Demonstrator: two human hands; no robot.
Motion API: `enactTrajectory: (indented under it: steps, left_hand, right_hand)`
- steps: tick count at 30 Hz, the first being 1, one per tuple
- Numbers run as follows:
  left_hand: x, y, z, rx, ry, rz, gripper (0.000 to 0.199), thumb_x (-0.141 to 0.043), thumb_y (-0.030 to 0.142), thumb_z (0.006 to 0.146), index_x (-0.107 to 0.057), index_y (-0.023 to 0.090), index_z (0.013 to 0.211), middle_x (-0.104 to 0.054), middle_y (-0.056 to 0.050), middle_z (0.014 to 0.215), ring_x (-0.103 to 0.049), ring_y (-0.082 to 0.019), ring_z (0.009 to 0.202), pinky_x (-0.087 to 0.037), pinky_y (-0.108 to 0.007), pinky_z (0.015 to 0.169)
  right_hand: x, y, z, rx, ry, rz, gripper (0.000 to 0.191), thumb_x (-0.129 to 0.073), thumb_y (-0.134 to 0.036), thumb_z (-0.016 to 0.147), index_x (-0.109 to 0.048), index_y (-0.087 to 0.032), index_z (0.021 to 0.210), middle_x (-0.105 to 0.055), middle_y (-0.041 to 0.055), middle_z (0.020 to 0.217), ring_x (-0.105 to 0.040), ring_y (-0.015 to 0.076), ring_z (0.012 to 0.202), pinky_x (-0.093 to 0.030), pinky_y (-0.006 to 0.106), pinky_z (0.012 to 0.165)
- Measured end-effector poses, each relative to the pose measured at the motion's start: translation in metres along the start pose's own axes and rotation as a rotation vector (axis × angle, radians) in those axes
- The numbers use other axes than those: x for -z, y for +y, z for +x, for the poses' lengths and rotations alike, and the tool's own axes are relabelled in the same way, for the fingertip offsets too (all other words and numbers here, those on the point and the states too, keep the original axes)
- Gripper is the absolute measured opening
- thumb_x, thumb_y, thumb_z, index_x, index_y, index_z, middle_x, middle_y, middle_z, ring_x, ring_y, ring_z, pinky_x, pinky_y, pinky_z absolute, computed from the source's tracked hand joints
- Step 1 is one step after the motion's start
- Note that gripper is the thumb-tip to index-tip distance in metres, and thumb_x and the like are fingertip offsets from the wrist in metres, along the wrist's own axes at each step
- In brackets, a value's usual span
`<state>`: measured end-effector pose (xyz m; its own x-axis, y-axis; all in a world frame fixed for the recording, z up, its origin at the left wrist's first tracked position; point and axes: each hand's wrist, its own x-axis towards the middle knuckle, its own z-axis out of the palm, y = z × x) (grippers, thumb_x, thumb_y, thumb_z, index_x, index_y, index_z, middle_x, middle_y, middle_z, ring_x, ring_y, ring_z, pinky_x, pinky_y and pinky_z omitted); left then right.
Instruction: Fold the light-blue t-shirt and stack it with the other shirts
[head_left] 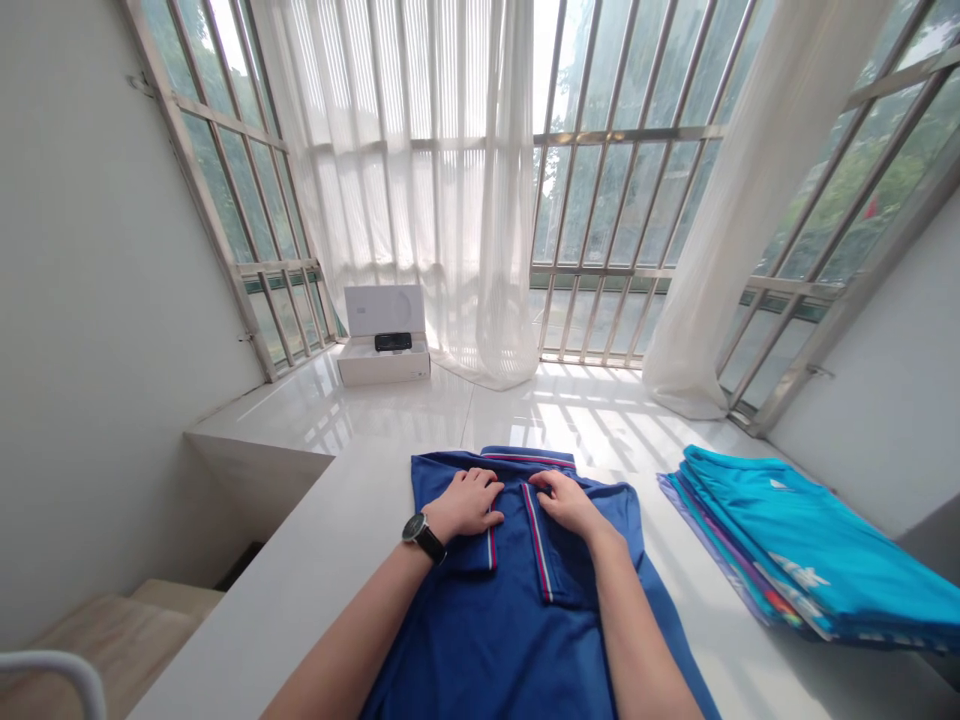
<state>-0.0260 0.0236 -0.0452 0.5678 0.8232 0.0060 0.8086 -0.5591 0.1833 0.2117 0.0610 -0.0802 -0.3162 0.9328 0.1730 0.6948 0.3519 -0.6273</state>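
Note:
A navy blue polo shirt lies spread on the white ledge, its collar at the far end. Both of its short sleeves are folded inward, so their red-and-white striped cuffs run side by side near the middle. My left hand rests on the left sleeve with fingers apart, palm down; a dark watch is on that wrist. At the upper end of the right cuff, my right hand is closed with bent fingers on the fabric. The undersides of its fingertips are partly hidden.
To the right sits a stack of folded clothes, bright blue on top. An open white box holding a black device stands at the back left. White curtains hang before barred windows. The ledge drops off at left.

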Motion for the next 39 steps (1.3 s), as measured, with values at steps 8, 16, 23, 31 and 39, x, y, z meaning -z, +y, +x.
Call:
enactTrajectory:
  steps: [8,16,23,31,39]
  left_hand:
    - [0.011,0.060,0.006,0.192,0.102,0.036,0.037,-0.044,0.045,0.099,-0.064,0.017,0.112,-0.069,-0.017,0.111,-0.062,-0.035,0.108,-0.046,-0.048,0.093]
    - [-0.042,0.088,0.013,0.367,0.213,-0.330,0.088,-0.054,0.051,0.090,-0.016,0.007,0.156,-0.071,-0.016,0.105,-0.068,-0.033,0.098,-0.050,-0.039,0.083]
    - [-0.050,0.082,0.014,0.325,0.240,-0.456,0.073,-0.050,0.035,0.089,-0.023,0.013,0.153,-0.072,-0.007,0.097,-0.068,-0.026,0.089,-0.051,-0.036,0.081]
    - [-0.048,0.081,0.016,0.324,0.212,-0.418,0.036,-0.048,0.036,0.092,-0.058,0.020,0.122,-0.072,-0.007,0.099,-0.067,-0.025,0.092,-0.050,-0.035,0.083]
    - [-0.043,0.087,0.010,0.285,0.321,-0.459,0.033,-0.056,0.039,0.088,-0.061,0.021,0.115,-0.070,-0.005,0.093,-0.065,-0.023,0.087,-0.050,-0.033,0.081]
  right_hand:
    - [0.008,-0.001,0.000,-0.012,0.009,0.037,0.014,-0.056,-0.019,0.076,-0.069,-0.020,0.082,-0.070,0.0018,0.078,-0.063,0.0182,0.076,-0.049,0.030,0.075]
    - [0.009,0.006,-0.002,-0.026,0.096,0.053,0.016,-0.051,-0.035,0.084,-0.061,-0.023,0.081,-0.069,0.0012,0.079,-0.062,0.0177,0.074,-0.049,0.030,0.072]
    - [0.012,0.013,0.003,-0.076,0.119,-0.027,0.025,-0.053,-0.044,0.085,-0.061,-0.023,0.075,-0.069,0.0025,0.077,-0.063,0.0199,0.074,-0.047,0.031,0.072]
    - [0.060,0.046,-0.005,-0.183,0.092,-0.176,0.029,-0.048,-0.013,0.081,-0.072,-0.019,0.095,-0.075,0.0112,0.106,-0.068,0.0234,0.102,-0.047,0.033,0.093]
    - [0.076,0.061,-0.017,-0.238,-0.037,-0.230,0.033,-0.062,-0.019,0.074,-0.074,-0.016,0.105,-0.075,0.0126,0.112,-0.069,0.0245,0.106,-0.049,0.030,0.094]
